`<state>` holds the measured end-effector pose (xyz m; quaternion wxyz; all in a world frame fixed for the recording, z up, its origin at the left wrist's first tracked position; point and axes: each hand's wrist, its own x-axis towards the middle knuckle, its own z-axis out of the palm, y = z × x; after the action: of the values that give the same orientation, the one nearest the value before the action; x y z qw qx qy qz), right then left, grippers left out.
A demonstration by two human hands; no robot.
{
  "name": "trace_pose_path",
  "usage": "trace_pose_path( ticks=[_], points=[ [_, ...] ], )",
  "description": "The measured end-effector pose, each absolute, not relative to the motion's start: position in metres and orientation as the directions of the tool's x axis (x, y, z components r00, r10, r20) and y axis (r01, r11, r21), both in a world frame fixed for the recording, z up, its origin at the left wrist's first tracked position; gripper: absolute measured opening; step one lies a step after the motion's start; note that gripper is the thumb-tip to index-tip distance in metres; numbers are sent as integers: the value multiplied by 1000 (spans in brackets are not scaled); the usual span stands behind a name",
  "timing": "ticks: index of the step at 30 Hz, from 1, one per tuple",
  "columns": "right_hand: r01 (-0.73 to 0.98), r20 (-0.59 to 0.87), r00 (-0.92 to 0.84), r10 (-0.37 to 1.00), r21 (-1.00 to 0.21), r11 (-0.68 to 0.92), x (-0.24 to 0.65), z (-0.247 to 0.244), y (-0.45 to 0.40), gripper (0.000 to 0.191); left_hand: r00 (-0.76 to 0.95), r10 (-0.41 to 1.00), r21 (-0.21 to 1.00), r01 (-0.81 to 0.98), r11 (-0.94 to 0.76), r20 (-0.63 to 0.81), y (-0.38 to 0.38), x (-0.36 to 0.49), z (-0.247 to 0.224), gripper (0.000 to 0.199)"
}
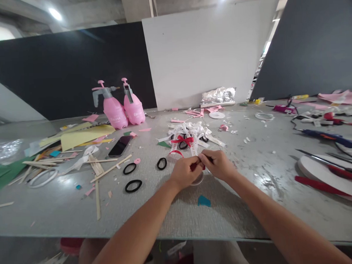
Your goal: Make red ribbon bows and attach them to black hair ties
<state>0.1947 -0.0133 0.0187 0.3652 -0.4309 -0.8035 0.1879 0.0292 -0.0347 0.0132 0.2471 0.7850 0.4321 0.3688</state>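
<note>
My left hand (186,171) and my right hand (218,164) meet over the table with fingertips pinched together. Bits of red, apparently ribbon, show between the fingers of both hands; most of it is hidden. Under the left hand, the curved edge of a small round object (198,180) peeks out. Just beyond the hands lies a pile of white printed ribbon pieces (190,129) with black hair ties among them and a red bow (182,140) on top. A blue scrap (204,201) is on the table in front of the hands.
Loose black hair ties (133,186) and thin wooden sticks (97,199) lie to the left, near a phone (120,145). Two pink spray bottles (115,113) stand behind. Scissors (320,158) rest on a white ribbon roll (308,166) at right, near a blue glue gun or soldering tool (329,137).
</note>
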Motion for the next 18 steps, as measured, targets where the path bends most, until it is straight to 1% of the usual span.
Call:
trace_pose_path(
  ticks=[3, 7, 9, 12, 18],
  points=[
    [542, 430, -385, 817, -611, 577, 193, 20, -16, 37, 357, 853, 705, 485, -518, 381, -34, 26, 12, 27],
    [476, 403, -444, 800, -650, 592, 190, 23, -20, 37, 349, 851, 711, 471, -522, 393, -33, 24, 10, 31],
    [458, 402, -470, 786, -650, 607, 188, 24, -20, 37, 337, 853, 715, 469, -519, 398, -32, 23, 9, 33],
    [479, 402, -471, 786, -632, 610, 183, 23, -18, 36, 315, 863, 723, 473, -504, 395, -31, 21, 7, 34],
    [474, 398, -467, 790, -641, 603, 180, 22, -16, 35, 297, 867, 714, 492, -498, 400, -30, 21, 9, 33]
  ],
)
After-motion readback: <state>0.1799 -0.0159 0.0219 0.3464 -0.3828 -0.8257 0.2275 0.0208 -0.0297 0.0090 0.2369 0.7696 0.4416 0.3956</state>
